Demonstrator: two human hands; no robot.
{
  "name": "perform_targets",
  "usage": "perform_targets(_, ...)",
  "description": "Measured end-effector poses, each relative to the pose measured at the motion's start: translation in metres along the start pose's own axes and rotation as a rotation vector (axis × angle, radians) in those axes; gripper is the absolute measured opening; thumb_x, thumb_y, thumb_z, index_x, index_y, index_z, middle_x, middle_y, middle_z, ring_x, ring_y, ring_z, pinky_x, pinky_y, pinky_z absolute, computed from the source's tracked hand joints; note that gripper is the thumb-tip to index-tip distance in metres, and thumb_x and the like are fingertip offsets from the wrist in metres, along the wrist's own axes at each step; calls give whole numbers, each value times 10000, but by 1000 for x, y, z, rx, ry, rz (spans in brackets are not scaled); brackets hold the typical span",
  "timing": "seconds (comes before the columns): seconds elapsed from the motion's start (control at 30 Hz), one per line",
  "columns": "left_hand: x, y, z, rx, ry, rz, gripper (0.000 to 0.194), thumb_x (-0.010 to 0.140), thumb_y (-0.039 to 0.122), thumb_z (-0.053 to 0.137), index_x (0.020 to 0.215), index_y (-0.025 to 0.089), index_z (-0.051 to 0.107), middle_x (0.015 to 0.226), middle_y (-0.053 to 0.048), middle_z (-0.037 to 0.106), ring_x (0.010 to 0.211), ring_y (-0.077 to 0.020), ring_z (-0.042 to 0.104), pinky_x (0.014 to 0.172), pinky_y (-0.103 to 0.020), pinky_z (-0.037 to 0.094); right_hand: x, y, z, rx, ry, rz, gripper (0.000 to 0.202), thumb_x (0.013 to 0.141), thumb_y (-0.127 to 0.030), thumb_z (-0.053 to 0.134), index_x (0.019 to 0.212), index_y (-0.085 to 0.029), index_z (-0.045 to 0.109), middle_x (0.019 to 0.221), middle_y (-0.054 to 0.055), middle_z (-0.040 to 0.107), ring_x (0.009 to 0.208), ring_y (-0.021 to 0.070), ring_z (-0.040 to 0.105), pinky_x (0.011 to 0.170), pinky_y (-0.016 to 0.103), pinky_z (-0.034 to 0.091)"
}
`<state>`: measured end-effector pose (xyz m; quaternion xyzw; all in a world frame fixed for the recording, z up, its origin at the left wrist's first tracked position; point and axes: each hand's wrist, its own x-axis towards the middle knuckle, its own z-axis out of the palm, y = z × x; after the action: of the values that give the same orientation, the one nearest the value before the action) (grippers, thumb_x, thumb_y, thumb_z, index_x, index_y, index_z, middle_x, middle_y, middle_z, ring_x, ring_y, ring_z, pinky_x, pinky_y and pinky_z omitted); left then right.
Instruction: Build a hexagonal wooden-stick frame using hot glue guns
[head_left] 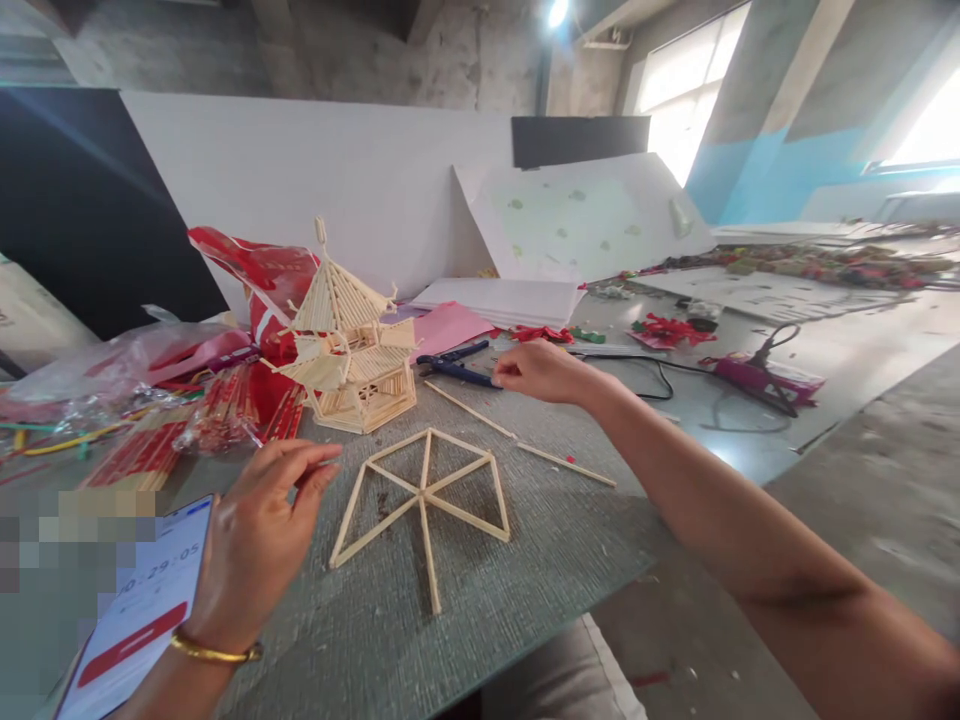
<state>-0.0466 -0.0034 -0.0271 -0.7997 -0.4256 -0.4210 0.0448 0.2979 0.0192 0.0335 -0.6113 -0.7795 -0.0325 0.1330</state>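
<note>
On the table lies a flat frame of pale sticks [422,492], with spokes from one centre and an outer edge along part of it; one spoke ends free at the front. My left hand [262,535], wearing a gold bangle, hovers left of this frame, its fingers bent and thumb slightly apart, with nothing visible between them. Beyond the frame my right hand [544,370] is curled closed at the handle end of blue-handled pliers [457,368]; what its fingers hold is hidden. Two loose sticks [566,465] lie right of the frame.
A stick-built pagoda model [360,365] stands behind the frame. Bundled red-tipped sticks [142,445] and plastic bags are at left. A phone [142,600] showing a timer lies beside my left wrist. A black cable [660,375] and pink box [765,378] sit at right.
</note>
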Motion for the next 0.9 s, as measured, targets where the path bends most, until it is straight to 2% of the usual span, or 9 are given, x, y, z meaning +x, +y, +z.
perform_targets(0.1, 0, 2, 0, 16, 13, 22, 183, 901, 366, 501, 991, 281, 635, 959, -11, 620, 881, -189, 611, 759, -315, 471, -24, 2, -17, 61, -248, -43, 150, 755, -305, 625, 753, -177, 703, 641, -11, 649, 587, 110, 558, 536, 205, 337)
perform_targets(0.17, 1, 4, -1, -5, 22, 38, 187, 905, 366, 497, 984, 263, 633, 951, -21, 633, 891, -194, 608, 804, -331, 470, -45, -2, -20, 59, -325, -32, 158, 772, -320, 609, 776, -187, 694, 688, -8, 662, 617, 117, 567, 544, 211, 342)
perform_targets(0.33, 3, 5, -3, -11, 30, 12, 205, 900, 383, 512, 945, 228, 638, 909, -37, 661, 845, -191, 613, 807, -332, 471, -92, -13, 2, -196, -314, 100, 146, 789, -230, 527, 781, -175, 663, 796, 60, 670, 700, 180, 582, 556, 264, 302)
perform_targets(0.43, 4, 3, -3, 12, 30, 6, 204, 901, 383, 512, 939, 226, 637, 901, -28, 667, 838, -184, 620, 767, -310, 476, -104, -8, 11, -199, -319, 94, 193, 801, -146, 453, 737, -170, 633, 768, 57, 657, 668, 165, 570, 564, 270, 301)
perform_targets(0.57, 4, 0, -1, 2, 29, 24, 202, 899, 379, 515, 940, 220, 632, 906, -30, 654, 822, -175, 615, 757, -299, 479, -111, -9, 0, -70, -210, -131, 165, 823, -127, 449, 758, -166, 596, 759, 25, 617, 660, 127, 534, 616, 250, 346)
perform_targets(0.67, 3, 2, 0, -10, 34, 45, 181, 901, 347, 518, 943, 211, 630, 909, -38, 638, 818, -169, 605, 769, -297, 479, -114, -28, -6, -73, -101, -373, 171, 870, -135, 430, 772, -159, 568, 748, 23, 577, 674, 122, 506, 630, 253, 355)
perform_targets(0.77, 3, 6, 0, -12, 46, 71, 168, 905, 330, 513, 937, 210, 627, 907, -35, 632, 833, -168, 605, 773, -293, 483, -115, -57, 1, -182, -48, -623, 159, 873, -113, 447, 752, -167, 536, 738, 23, 552, 680, 132, 477, 612, 277, 338)
perform_targets(0.9, 3, 10, 0, 8, 60, 108, 153, 904, 301, 522, 924, 197, 633, 881, -28, 637, 823, -158, 610, 777, -285, 482, -113, -84, 16, -316, 2, -798, 152, 841, -71, 494, 734, -175, 521, 724, 18, 531, 670, 142, 452, 586, 301, 315)
